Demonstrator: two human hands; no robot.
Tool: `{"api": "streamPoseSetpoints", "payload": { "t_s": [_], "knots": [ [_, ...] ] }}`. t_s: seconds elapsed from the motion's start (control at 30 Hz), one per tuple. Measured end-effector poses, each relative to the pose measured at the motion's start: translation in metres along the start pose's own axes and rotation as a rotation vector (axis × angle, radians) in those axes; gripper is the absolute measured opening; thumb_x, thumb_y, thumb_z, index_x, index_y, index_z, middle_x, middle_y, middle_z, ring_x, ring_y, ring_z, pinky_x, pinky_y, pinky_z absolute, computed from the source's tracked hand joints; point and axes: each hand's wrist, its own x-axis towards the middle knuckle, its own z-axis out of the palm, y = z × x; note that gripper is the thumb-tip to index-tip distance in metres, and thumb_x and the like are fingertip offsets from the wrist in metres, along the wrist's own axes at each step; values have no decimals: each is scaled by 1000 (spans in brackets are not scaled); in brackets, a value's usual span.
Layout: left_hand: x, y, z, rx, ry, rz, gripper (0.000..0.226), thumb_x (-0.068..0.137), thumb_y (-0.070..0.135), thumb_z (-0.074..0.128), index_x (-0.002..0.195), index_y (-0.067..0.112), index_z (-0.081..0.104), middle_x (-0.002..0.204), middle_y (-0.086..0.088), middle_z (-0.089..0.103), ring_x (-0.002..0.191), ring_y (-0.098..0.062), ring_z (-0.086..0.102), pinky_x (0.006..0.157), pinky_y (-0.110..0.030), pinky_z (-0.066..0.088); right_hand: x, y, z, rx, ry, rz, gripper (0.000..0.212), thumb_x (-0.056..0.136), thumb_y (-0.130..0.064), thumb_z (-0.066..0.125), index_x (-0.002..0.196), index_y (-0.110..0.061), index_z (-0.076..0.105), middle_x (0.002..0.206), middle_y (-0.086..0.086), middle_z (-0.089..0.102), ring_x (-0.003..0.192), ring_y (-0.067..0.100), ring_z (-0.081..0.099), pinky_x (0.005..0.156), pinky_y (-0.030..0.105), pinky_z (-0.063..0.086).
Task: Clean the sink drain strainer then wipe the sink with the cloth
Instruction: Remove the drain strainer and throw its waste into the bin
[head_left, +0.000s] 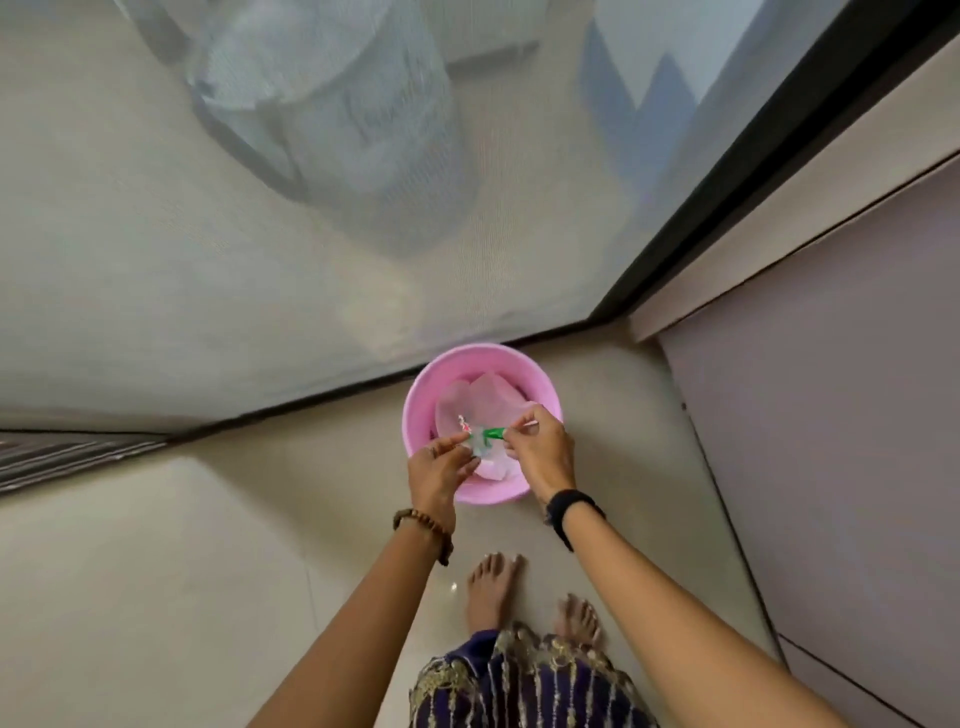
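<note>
Both my hands are held over a pink bin (415, 415) that stands on the floor and is lined with a pale plastic bag (488, 400). My left hand (439, 465) pinches a small pale object (475, 448) with a red-and-white bit at its top; it is too blurred to tell whether it is the strainer. My right hand (543, 452) grips a thin green-handled tool (493, 432), and the tool's tip touches that small object. No sink or cloth is in view.
The bin stands against the black bottom rail (311, 402) of a mesh screen door. A pale cabinet front (831, 415) rises on the right. My bare feet (493, 587) are on the glossy beige floor tiles just behind the bin.
</note>
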Motion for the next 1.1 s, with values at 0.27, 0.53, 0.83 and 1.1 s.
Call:
{"api": "streamPoseSetpoints", "payload": {
  "t_s": [0.27, 0.53, 0.83, 1.1],
  "knots": [
    [30, -13, -4, 271, -103, 50, 30, 94, 8, 46, 123, 3, 49, 107, -16, 56, 91, -28, 55, 83, -40, 50, 30, 15, 19, 21, 13, 67, 13, 87, -7, 51, 85, -4, 63, 96, 17, 68, 75, 32, 69, 71, 41, 59],
    [-137, 99, 25, -134, -180, -95, 34, 95, 22, 47, 63, 12, 53, 35, 6, 48, 27, -4, 41, 31, -11, 34, -107, -116, -64, 520, -86, 208, 17, 83, -14, 54, 67, -16, 57, 48, -5, 41, 33, 7, 32, 32, 15, 27],
    [-401, 219, 90, -195, -797, -17, 36, 95, 25, 40, 59, 17, 39, 32, 6, 27, 23, -3, 23, 28, -15, 14, -314, -269, -250, 1038, -224, -188, 19, 89, -17, 44, 73, -14, 53, 41, -9, 31, 29, 3, 23, 27, 15, 20],
    [-538, 209, 213, 169, -1222, 35, 42, 96, 26, 38, 55, 19, 40, 36, 7, 31, 26, -2, 25, 28, -13, 18, -400, -265, -416, 1202, 120, -497, 19, 90, -16, 43, 76, -14, 56, 42, -8, 34, 29, 2, 24, 27, 14, 20]
  ]
}}
